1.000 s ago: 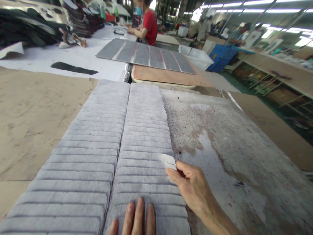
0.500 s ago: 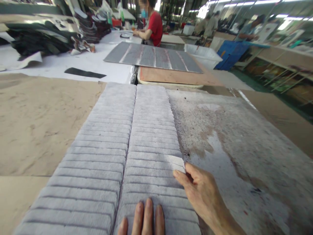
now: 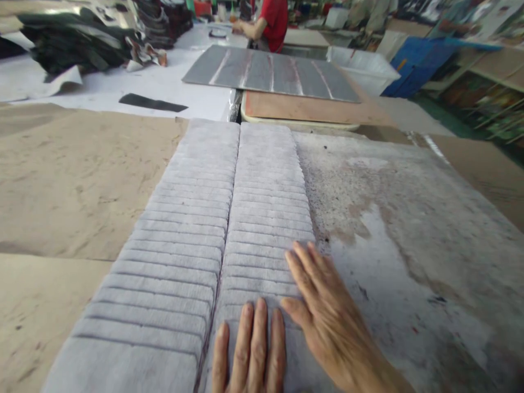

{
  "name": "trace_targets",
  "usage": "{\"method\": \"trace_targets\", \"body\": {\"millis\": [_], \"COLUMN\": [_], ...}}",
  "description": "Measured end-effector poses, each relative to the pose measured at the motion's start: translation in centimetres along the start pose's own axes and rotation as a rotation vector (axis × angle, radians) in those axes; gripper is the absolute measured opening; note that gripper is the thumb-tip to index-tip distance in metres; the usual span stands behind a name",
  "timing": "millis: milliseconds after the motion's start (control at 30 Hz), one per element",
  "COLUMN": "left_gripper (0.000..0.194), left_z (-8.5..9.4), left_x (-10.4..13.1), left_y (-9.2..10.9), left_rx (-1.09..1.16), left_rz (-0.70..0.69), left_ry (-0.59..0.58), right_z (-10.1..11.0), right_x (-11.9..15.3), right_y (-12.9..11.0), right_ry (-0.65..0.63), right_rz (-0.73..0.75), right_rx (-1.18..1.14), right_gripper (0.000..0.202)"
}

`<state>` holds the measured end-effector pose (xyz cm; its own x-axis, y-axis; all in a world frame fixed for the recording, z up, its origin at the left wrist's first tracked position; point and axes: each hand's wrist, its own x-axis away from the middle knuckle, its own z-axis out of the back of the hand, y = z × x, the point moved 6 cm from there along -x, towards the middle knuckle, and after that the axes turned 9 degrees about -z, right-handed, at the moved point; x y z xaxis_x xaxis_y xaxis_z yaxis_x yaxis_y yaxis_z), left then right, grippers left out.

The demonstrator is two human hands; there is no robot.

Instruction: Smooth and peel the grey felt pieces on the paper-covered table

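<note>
Two long rows of overlapping pale grey fabric-like pieces run away from me, the left row [image 3: 164, 273] and the right row [image 3: 266, 202] parted by a narrow gap. My left hand [image 3: 251, 352] lies flat on the near part of the right row, its fingers stretched out. At that row's right edge, my right hand [image 3: 323, 311] rests with fingers extended over the pieces, thumb pointing left. Neither hand grips a piece.
Brown paper [image 3: 82, 180] covers the left side, and a stained grey sheet [image 3: 401, 218] the right. Beyond lie a grey striped board [image 3: 270, 73], a black strip [image 3: 153, 102] and dark material piles [image 3: 73, 41]. A person in a red top [image 3: 275, 24] works behind a white tub [image 3: 360, 68].
My right hand has let go of the lifted edge of a piece and now lies spread on the row. My left hand has slid a little forward. The view has tilted down.
</note>
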<state>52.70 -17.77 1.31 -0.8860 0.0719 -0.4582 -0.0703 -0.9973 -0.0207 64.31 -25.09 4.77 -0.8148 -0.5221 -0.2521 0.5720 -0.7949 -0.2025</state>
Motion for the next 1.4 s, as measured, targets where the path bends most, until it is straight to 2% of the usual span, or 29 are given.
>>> {"method": "trace_targets", "body": {"millis": [67,133,200,267,367,467,567,667,767,933,1200,1400], "left_gripper": [0.064,0.069,0.068,0.062,0.057,0.051,0.043,0.038,0.036,0.037,0.033,0.029], "left_z": [0.4,0.9,1.5,2.1,3.4,4.7,5.3,5.1,5.0,5.2,5.5,6.3], "left_x": [-0.2,-0.6,-1.1,-1.4,-0.8,1.4,4.0,5.6,5.8,5.4,5.6,5.3], "left_y": [-0.1,-0.2,-0.2,-0.3,-0.7,-0.7,-0.4,-0.4,-0.5,-0.6,-0.8,-1.3], "left_rx": [0.079,0.114,0.107,0.094,0.137,0.172,0.136,0.130,0.137,0.142,0.196,0.192], "left_rz": [0.044,0.059,0.019,-0.029,0.006,0.048,0.038,0.038,0.048,0.076,0.123,0.115], "left_ry": [-0.085,-0.151,-0.191,-0.206,-0.134,0.006,0.067,0.056,0.030,-0.002,0.007,0.060], "right_z": [-1.2,-1.9,-1.9,-0.8,2.3,4.4,4.4,3.4,2.6,2.8,3.0,4.1], "right_x": [0.6,0.6,0.5,0.5,1.8,4.7,7.8,9.5,9.9,9.9,9.8,9.6], "right_y": [-0.6,-0.5,-0.3,-0.3,-0.5,-1.7,-3.3,-3.9,-4.0,-4.1,-4.1,-3.9], "right_ry": [-0.096,-0.129,-0.122,-0.041,0.151,0.180,0.114,0.085,0.078,0.099,0.113,0.162], "right_rz": [0.051,0.032,0.032,0.036,-0.002,-0.026,0.057,0.110,0.121,0.132,0.109,0.086], "right_rx": [0.038,0.043,0.017,-0.037,-0.114,-0.137,-0.106,-0.035,0.024,0.058,0.049,0.003], "right_gripper": [0.057,0.057,0.056,0.051,0.035,0.025,0.025,0.027,0.029,0.029,0.027,0.019]}}
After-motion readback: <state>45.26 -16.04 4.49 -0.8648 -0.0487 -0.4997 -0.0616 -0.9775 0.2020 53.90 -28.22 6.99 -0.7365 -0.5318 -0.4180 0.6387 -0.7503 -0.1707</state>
